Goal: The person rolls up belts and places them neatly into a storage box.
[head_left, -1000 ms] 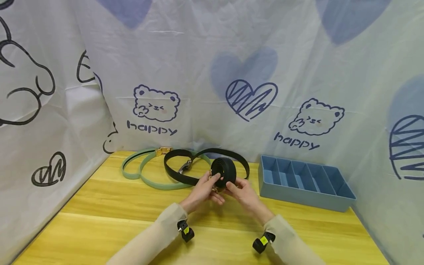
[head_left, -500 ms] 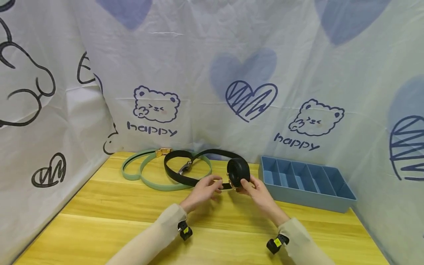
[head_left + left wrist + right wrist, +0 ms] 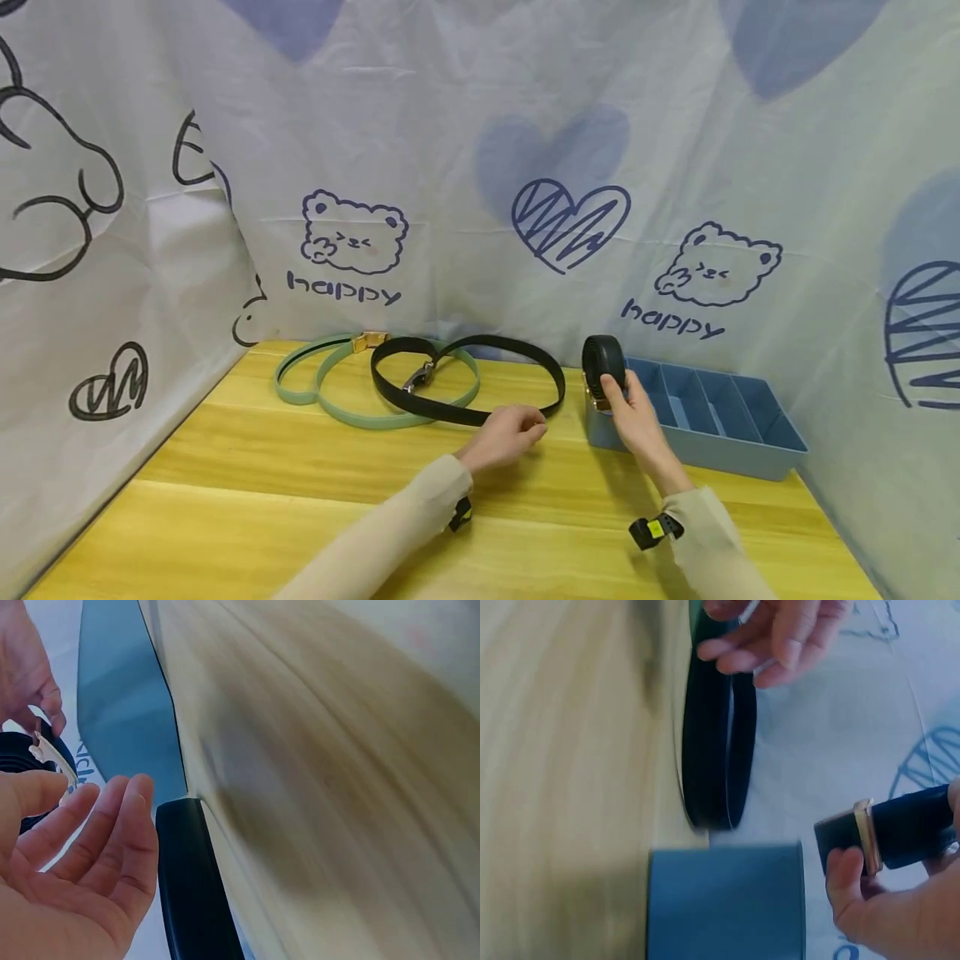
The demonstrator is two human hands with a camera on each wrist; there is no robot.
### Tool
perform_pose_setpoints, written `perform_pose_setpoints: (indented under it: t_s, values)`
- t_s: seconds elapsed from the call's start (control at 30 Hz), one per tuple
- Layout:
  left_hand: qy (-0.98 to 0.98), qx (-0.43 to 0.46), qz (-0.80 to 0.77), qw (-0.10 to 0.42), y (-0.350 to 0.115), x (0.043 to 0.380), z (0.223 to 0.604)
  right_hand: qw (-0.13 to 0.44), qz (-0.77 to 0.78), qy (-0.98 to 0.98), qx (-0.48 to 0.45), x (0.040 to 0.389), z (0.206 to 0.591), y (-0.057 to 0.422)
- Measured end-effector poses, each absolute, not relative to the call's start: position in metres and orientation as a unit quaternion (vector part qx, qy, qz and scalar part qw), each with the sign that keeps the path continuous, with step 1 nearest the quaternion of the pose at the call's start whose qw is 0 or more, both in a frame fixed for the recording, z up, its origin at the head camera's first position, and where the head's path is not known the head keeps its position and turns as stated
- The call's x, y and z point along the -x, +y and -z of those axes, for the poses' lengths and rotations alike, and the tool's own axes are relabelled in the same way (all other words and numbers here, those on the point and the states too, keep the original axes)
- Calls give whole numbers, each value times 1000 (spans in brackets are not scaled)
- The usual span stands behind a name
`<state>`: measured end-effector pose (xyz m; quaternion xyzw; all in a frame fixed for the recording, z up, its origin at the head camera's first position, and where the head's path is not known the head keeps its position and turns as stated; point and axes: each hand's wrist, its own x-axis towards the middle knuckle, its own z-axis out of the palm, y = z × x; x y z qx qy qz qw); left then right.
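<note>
My right hand [image 3: 637, 417] holds a rolled-up black belt [image 3: 604, 367] with a gold buckle [image 3: 867, 836] over the left end of the blue divided box [image 3: 697, 446]. Thumb and fingers pinch the roll near its buckle in the right wrist view. Empty, my left hand [image 3: 506, 435] hovers in front of a loosely looped black belt [image 3: 442, 412], its fingers loosely bent and apart from the roll in the left wrist view [image 3: 82, 870]. The looped belt has a silver buckle [image 3: 418, 377] and overlaps a pale green belt [image 3: 375, 422] with a gold buckle [image 3: 371, 342].
The box stands at the right back of the wooden table [image 3: 300, 500], its several compartments facing up. Behind the table hangs a white cloth [image 3: 450, 125] printed with hearts and bears.
The right hand has carried the rolled belt rightward and up over the box. My left hand has let go of the roll and moved slightly right.
</note>
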<state>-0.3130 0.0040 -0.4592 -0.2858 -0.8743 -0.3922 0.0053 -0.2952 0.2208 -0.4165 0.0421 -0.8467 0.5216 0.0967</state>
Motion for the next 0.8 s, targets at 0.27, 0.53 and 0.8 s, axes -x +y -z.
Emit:
perform_pose_setpoints:
  t_s: [0.27, 0.53, 0.8]
  values:
    - [-891, 327, 314, 39, 30, 321, 457, 163, -419, -893, 7, 309, 416, 242]
    - [-912, 337, 221, 83, 58, 321, 449, 83, -404, -911, 27, 321, 403, 246]
    - [-921, 334, 198, 24, 78, 316, 458, 0, -395, -917, 59, 335, 392, 244]
